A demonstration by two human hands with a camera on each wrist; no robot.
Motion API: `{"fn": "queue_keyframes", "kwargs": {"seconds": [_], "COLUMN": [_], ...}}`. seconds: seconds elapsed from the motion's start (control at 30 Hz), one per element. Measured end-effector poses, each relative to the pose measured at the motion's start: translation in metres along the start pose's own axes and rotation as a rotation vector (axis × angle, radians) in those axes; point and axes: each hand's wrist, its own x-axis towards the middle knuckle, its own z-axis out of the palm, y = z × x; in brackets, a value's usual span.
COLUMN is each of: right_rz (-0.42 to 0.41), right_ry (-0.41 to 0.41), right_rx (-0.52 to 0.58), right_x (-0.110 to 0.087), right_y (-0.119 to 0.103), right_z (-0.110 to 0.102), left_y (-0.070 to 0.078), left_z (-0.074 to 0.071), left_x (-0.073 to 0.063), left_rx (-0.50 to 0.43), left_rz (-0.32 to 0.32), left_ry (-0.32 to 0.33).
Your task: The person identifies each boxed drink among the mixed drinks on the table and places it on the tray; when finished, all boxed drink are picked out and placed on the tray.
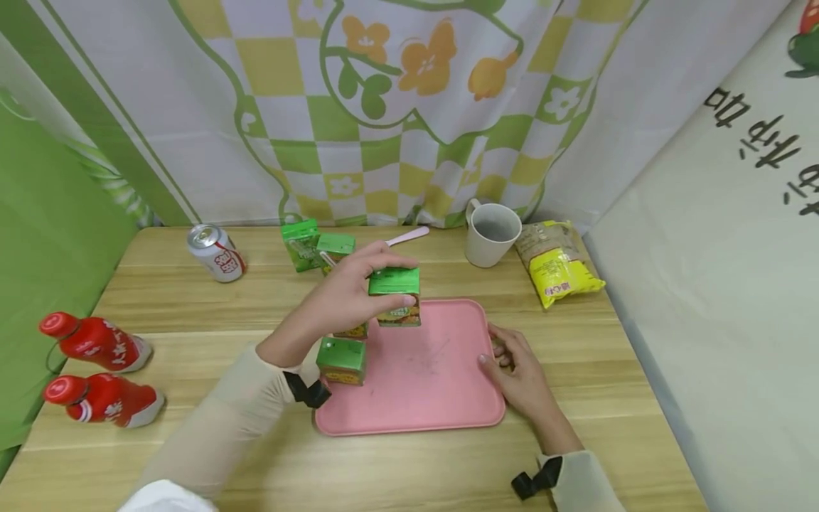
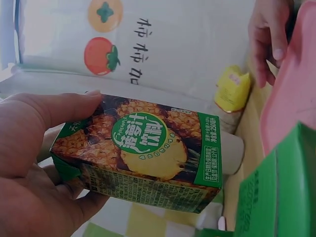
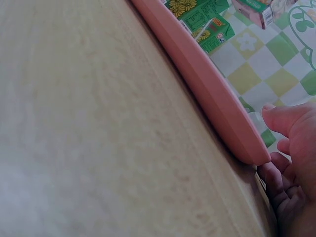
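Observation:
My left hand [image 1: 348, 288] grips a pineapple juice carton [image 1: 395, 297], thumb on its front and fingers behind. The carton hangs above the pink tray [image 1: 435, 370]; its pineapple picture [image 2: 153, 148] shows in the left wrist view. A green juice carton [image 1: 342, 361] stands at the tray's left side, and another one [image 1: 353, 332] behind it is partly covered by my left wrist. My right hand [image 1: 525, 377] holds the tray's right edge, the thumb over the rim and the other fingers curled outside it.
Beyond the tray are a green packet [image 1: 299, 245], another carton [image 1: 335, 244], a pink-handled utensil [image 1: 409, 235], a mug [image 1: 491, 238] and a yellow bag [image 1: 558, 270]. A can [image 1: 217, 254] and two red bottles [image 1: 105, 345] stand left. A curtain [image 1: 384, 142] hangs along the back edge.

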Motion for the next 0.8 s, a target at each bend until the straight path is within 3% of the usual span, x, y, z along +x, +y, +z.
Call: {"fn": "queue_keyframes", "kwargs": {"seconds": [0.27,0.4,0.63,0.8], "right_rz": [-0.012,-0.010,-0.009,-0.022], "right_ry": [0.009,0.015,0.013,0.021], "right_rx": [-0.007,-0.006,-0.011,-0.011], "right_x": [0.001,0.001,0.000,0.000], "right_y": [0.000,0.001,0.002,0.002], "right_z": [0.001,0.001,0.002,0.002], "left_y": [-0.016,-0.022,-0.026,-0.028], "left_z": [0.007,0.015,0.026,0.029], "left_x": [0.013,0.019,0.025,0.026], "left_rx": [0.092,0.122,0.279,0.359], "left_rz": [0.005,-0.026,-0.060,-0.068], "left_ry": [-0.044,-0.093,-0.197,-0.215]}}
